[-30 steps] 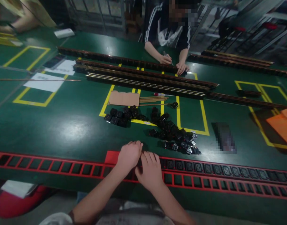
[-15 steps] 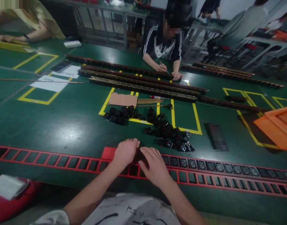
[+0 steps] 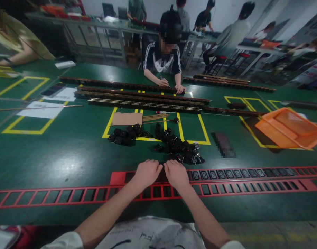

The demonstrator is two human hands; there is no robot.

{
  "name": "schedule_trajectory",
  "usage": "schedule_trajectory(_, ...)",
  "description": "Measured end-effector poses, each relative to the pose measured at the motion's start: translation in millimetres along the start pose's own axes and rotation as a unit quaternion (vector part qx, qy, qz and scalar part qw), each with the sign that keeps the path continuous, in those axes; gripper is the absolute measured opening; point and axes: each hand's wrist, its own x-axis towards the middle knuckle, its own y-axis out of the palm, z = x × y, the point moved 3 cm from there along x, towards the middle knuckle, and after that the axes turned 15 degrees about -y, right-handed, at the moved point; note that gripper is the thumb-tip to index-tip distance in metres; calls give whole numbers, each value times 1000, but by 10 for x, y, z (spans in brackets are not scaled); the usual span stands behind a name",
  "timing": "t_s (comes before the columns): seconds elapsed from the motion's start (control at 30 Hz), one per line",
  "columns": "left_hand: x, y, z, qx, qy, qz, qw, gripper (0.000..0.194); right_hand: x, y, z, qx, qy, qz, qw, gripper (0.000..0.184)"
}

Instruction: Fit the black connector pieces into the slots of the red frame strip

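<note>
Both my hands are at the upper red slotted strip (image 3: 118,178), near its left end. My left hand (image 3: 148,173) has its fingers curled over the far side, the thumb toward the right. Facing it, my right hand (image 3: 177,174) is curled the same way, thumb toward the left. A small dark gap shows between them; what the fingers hold is hidden. To the right of my right hand, a row of black sockets (image 3: 212,174) sits in the upper strip. The lower red strip (image 3: 101,193), with open slots, runs in front, under my wrists.
Loose black sockets (image 3: 176,143) lie heaped beyond my hands. Behind them are cardboard (image 3: 127,119), thin rods (image 3: 155,118) and long dark rails (image 3: 145,103). An orange bin (image 3: 290,128) stands right, near a blurred dark object (image 3: 223,144). A co-worker (image 3: 162,62) works opposite, holding a thin tool.
My view has tilted up and turned right, showing more of the room and bin. My hands stay at the strip; the right hand has turned to mirror the left, their thumbs facing.
</note>
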Motion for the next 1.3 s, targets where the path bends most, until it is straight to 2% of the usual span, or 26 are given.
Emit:
schedule_trajectory(0.07,-43,94,-112,23,14,-38,999,32,6,28,32,-15,-5,17,1000,30)
schedule_trajectory(0.17,-77,168,-145,28,13,-74,997,32,10,41,38,-26,-11,34,999,32)
schedule_trajectory(0.33,-79,163,-105,20,21,-79,996,35,27,35,47,-27,-12,51,998,31)
schedule_trajectory(0.47,-91,125,4,22,17,-74,997,35,92,26,159,-22,-14,51,998,29)
schedule_trajectory(0.7,-181,-4,381,53,-1,-64,997,35,304,88,539,6,-16,34,999,28)
schedule_trajectory(0.9,-219,-66,405,66,-56,-86,993,28,439,132,755,58,3,9,998,25)
schedule_trajectory(1.07,-211,-32,409,53,-66,-85,993,23,353,0,604,59,-43,-20,997,18)
schedule_trajectory(1.2,-244,-42,499,51,-64,-91,992,31,202,-39,375,19,-51,3,999,22)
schedule_trajectory(1.3,-257,-65,530,52,-60,-93,993,32,160,-6,330,4,-64,12,998,27)
